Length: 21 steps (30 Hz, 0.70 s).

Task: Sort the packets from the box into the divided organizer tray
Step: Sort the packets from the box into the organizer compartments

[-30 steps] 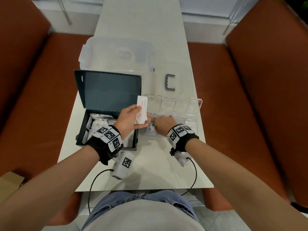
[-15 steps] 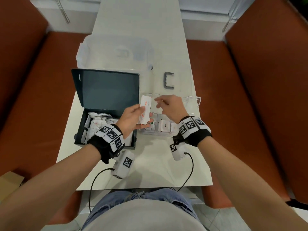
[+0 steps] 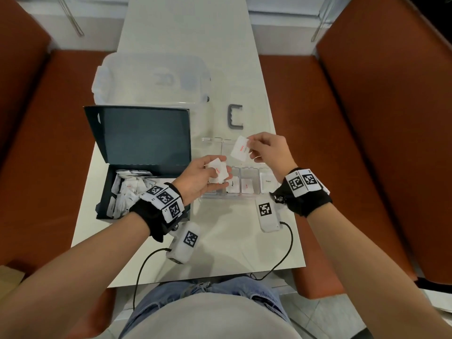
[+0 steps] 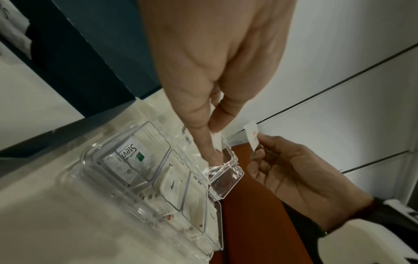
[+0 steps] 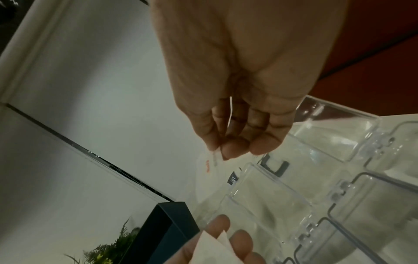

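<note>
Nearest you, your left hand (image 3: 200, 178) cradles a small stack of packets (image 3: 218, 172) just above the organizer tray (image 3: 247, 196)'s near row. Beyond it, your right hand (image 3: 270, 150) pinches one red-lettered packet (image 3: 240, 148) by its edge, long axis tilted, over the tray's far compartments; the red-print compartment (image 3: 247, 185) lies back toward you.

open tray (image 3: 252, 196) compartments lie reachable from above; the box lid (image 3: 144, 135) walls the left side.
</note>
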Tool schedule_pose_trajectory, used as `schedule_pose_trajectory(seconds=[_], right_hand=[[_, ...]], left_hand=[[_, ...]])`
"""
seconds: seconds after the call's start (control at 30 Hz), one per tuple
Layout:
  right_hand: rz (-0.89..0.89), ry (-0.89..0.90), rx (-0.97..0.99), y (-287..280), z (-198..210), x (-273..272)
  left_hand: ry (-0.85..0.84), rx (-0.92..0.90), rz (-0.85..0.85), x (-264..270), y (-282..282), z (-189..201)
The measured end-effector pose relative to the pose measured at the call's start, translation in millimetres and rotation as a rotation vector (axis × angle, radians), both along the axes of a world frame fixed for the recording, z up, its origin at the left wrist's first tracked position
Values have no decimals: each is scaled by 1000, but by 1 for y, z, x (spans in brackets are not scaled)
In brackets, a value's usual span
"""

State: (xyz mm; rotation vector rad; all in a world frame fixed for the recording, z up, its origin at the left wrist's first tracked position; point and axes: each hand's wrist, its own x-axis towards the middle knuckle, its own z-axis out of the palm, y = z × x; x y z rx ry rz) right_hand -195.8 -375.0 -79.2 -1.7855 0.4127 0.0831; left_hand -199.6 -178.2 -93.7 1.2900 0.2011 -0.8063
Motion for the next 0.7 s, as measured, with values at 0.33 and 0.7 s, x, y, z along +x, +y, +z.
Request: schedule_pose_trajectory(seconds=[0.33,0.7], right_hand=[[191,8,-154,1,-14,-16],[203,4,-194,-8,-10,-19]], left_hand=[[-169,127,-46,-1,-16,-1],[-181,93,-107,-1,-19,-2]])
